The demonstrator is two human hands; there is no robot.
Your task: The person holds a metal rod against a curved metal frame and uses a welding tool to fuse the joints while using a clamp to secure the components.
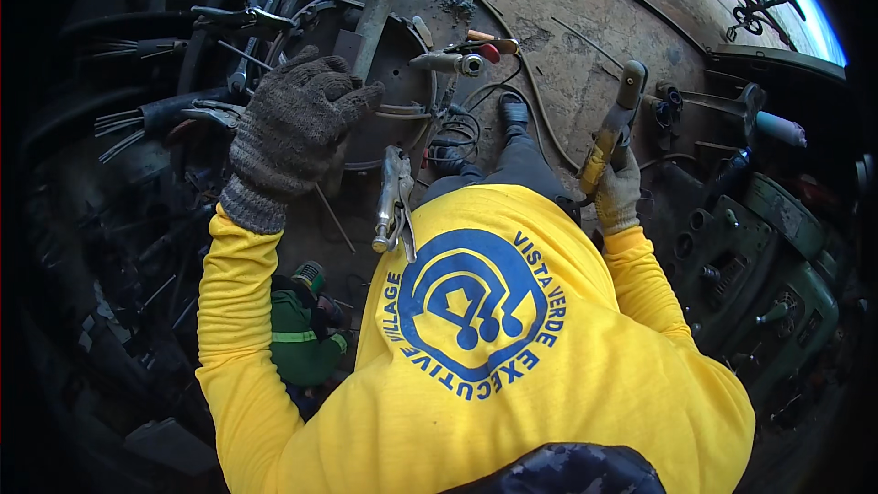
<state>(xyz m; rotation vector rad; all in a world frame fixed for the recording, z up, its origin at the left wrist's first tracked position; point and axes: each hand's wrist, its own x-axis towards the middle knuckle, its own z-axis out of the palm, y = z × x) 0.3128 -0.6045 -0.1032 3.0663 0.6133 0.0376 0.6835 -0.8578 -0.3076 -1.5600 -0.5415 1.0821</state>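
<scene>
My right hand [619,185], in a grey knit glove, is wrapped round a yellow-and-tan welding electrode holder [607,142]. A thin welding rod [585,41] sticks out from its head toward the upper left. My left hand [297,119], in a darker knit glove, is over the left side of a round metal worktable [402,59], its fingers apart and slightly bent. Nothing shows in it; the palm side is hidden. Near its fingertips a flat metal bar [373,27] lies across the table. Locking pliers [393,201] are at the table's near edge, between my left hand and my body.
More locking pliers [242,18], a wrench [242,69] and tubes with several thin rods [123,133] crowd the left. Cables [526,101] curl over the floor by my feet. A green machine [768,265] stands at right, a bicycle [745,5] beyond. A person in green [302,338] is low at left.
</scene>
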